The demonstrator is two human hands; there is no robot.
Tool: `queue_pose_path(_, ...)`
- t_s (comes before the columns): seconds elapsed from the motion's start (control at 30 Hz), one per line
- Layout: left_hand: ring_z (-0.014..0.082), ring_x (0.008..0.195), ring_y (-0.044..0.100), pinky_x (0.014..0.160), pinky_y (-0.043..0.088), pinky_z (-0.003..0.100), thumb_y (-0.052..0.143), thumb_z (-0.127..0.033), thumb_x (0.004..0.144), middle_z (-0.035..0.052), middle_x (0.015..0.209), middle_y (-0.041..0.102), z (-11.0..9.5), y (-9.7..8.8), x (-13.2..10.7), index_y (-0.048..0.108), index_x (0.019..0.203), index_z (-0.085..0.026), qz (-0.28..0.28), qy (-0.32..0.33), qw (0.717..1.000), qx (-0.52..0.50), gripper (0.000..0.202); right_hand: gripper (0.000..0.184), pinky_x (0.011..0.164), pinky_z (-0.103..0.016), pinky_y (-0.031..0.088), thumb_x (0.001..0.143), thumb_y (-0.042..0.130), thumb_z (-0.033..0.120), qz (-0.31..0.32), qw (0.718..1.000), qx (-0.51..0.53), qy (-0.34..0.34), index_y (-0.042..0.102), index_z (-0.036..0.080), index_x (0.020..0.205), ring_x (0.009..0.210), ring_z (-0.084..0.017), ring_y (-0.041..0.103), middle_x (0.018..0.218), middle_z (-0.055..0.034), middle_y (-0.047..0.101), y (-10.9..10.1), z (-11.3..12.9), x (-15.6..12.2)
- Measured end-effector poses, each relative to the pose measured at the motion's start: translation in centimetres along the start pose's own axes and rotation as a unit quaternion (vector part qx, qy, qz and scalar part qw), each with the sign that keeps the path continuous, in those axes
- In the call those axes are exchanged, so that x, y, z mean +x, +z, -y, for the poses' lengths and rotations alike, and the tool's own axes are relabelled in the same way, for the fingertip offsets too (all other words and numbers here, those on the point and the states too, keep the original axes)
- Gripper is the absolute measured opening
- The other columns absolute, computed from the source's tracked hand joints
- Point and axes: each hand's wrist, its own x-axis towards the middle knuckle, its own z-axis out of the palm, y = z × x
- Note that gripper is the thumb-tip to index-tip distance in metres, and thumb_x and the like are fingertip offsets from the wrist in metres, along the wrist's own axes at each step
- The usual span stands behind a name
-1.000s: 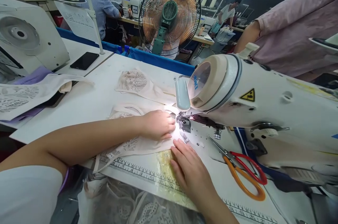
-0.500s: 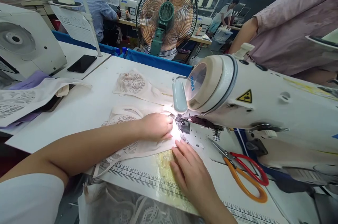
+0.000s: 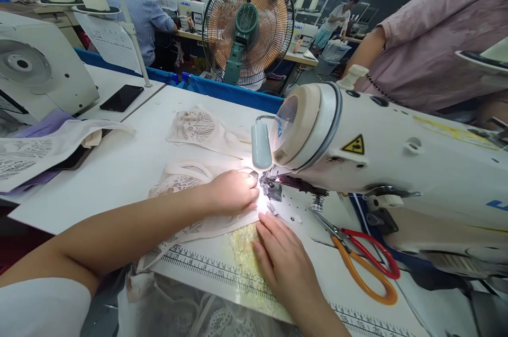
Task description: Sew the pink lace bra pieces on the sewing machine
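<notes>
1. Cream lace-trimmed cloth (image 3: 216,227) lies near the front edge of the white bench (image 3: 138,152), meeting the rounded white sewing machine (image 3: 381,136).
2. Our left hand (image 3: 234,191) curls over it; we cannot tell if it pinches. Our right hand (image 3: 288,260) rests flat, fingers close, at the cloth's edge.
3. Over a second we have barely shifted; the cloth stays at the machine.
4. Red-and-orange-handled metal scissors (image 3: 367,268) lie rightward; our left hand hides some cloth.

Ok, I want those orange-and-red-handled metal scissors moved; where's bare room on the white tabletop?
The widest bare patch of tabletop lies between the cream lace cloth at far left and the cream lace fabric pieces mid-table. Crowded: around the nearest white sewing machine, with the left hand, right hand and scissors.
</notes>
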Motion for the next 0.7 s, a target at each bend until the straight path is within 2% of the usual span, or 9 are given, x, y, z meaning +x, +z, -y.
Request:
queue_pose_path(0.2, 0.0224, 0.085, 0.055, 0.069, 0.041, 0.032, 0.047, -0.034, 0.09, 0.0099, 0.094, 0.062, -0.3, -0.19, -0.05, 0.065, 0.089, -0.013, 0.009, -0.02, 1.0, -0.01, 0.027, 0.027, 0.091, -0.046, 0.053, 0.093, 0.043, 0.023, -0.004, 1.0, -0.014, -0.014, 0.058, 0.011, 0.112, 0.113, -0.026, 0.059, 0.119, -0.0137, 0.065, 0.01, -0.14, -0.3)
queue_pose_path(0.43, 0.0216, 0.084, 0.055, 0.067, 0.042, 0.031, 0.048, -0.035, 0.09, 0.0084, 0.092, 0.061, 0.11, 0.1, -0.09, 0.063, 0.089, -0.015, 0.004, -0.008, 1.0, 0.002, 0.025, 0.026, 0.092, -0.045, 0.052, 0.092, 0.043, 0.02, -0.019, 0.999, -0.006, -0.028, 0.058, 0.011, 0.112, 0.113, -0.025, 0.059, 0.117, -0.0134, 0.066, -0.3, -0.14, -0.19)
queue_pose_path(0.7, 0.0225, 0.086, 0.056, 0.07, 0.043, 0.032, 0.051, -0.035, 0.09, 0.0092, 0.092, 0.062, 0.24, -0.22, 0.01, 0.065, 0.089, -0.014, 0.009, -0.005, 1.0, 0.007, 0.025, 0.031, 0.092, -0.044, 0.053, 0.094, 0.041, 0.024, 0.002, 0.999, -0.027, -0.023, 0.058, 0.009, 0.115, 0.114, -0.026, 0.059, 0.12, -0.0137, 0.065, 0.07, -0.25, -0.27)
